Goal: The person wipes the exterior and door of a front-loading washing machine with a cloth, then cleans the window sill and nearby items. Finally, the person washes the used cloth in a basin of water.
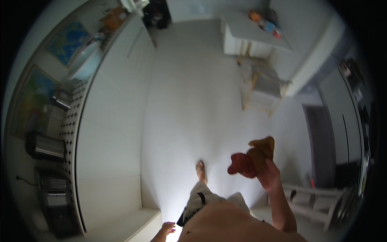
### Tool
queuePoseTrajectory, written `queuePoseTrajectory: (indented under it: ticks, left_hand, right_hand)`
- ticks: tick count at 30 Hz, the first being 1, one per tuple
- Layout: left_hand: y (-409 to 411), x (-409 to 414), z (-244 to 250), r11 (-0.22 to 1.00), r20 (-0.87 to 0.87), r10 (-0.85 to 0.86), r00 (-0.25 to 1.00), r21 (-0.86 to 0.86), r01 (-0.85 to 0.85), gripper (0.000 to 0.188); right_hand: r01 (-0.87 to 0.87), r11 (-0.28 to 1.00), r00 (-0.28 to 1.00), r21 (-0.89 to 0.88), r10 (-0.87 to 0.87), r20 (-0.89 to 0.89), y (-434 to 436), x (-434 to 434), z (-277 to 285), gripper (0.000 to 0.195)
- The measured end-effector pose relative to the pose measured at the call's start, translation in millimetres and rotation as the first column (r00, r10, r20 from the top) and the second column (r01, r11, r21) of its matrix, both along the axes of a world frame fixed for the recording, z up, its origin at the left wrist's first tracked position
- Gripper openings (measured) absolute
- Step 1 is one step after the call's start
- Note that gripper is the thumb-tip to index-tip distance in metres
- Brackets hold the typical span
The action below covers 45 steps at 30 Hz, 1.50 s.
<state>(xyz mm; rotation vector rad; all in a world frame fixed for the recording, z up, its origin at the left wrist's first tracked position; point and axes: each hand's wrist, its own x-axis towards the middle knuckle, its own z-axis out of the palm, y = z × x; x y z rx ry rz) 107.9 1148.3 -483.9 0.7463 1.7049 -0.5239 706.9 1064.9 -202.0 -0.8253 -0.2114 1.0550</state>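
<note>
My right hand (270, 177) is raised at the right, closed around a soft, floppy fabric item (257, 155). This bundle is part dark red, with a ribbed look, and part mustard brown. Whether it is one piece or several cannot be made out. Low at the bottom edge hangs my left hand (168, 227), with fingers loosely bent and nothing visible in it. It is beside a white ledge (145, 222). One sandalled foot (200, 168) is forward on the pale floor (181, 106), below light trousers (201, 198).
A long white cabinet (112, 121) runs along the left, bearing a pale blue basin (87, 60), a steel appliance (48, 146) and a black appliance (56, 193). A grey chair (266, 81) stands near a white table (254, 28). At lower right is a slatted rack (317, 196).
</note>
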Motion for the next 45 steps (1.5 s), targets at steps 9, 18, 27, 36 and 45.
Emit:
queuePoseTrajectory:
  ticks: [9, 18, 27, 36, 45]
  left_hand:
    - [308.6, 191.5, 45.4, 0.898, 0.41, 0.051, 0.911, 0.38, -0.222, 0.029]
    - [553.9, 305.5, 220.7, 0.698, 0.574, -0.03, 0.818, 0.598, -0.394, 0.037]
    - [780.9, 255.5, 365.4, 0.189, 0.707, -0.152, 0.691, 0.707, -0.681, 0.081]
    - [1024.8, 232.7, 417.5, 0.056, 0.776, 0.288, 0.561, 0.571, -0.819, 0.105]
    - [1084.9, 215.2, 376.6, 0.097, 0.969, 0.156, 0.192, 0.179, -0.979, 0.066]
  right_hand:
    - [-0.115, 0.993, 0.993, -0.032, 0.114, -0.023, 203.3, 65.5, 2.9, 0.072]
    - [-0.342, 0.93, 0.938, -0.135, 0.328, -0.115, 443.9, 169.1, -12.7, 0.063]
    - [-0.631, 0.774, 0.769, -0.046, 0.632, 0.097, 794.5, 139.1, 91.3, 0.051]
    - [-0.791, 0.509, 0.493, -0.338, 0.859, 0.14, 1127.6, 14.6, 139.0, 0.067]
    - [-0.703, 0.553, 0.586, -0.447, 0.807, 0.076, 1222.5, -50.9, 138.9, 0.054]
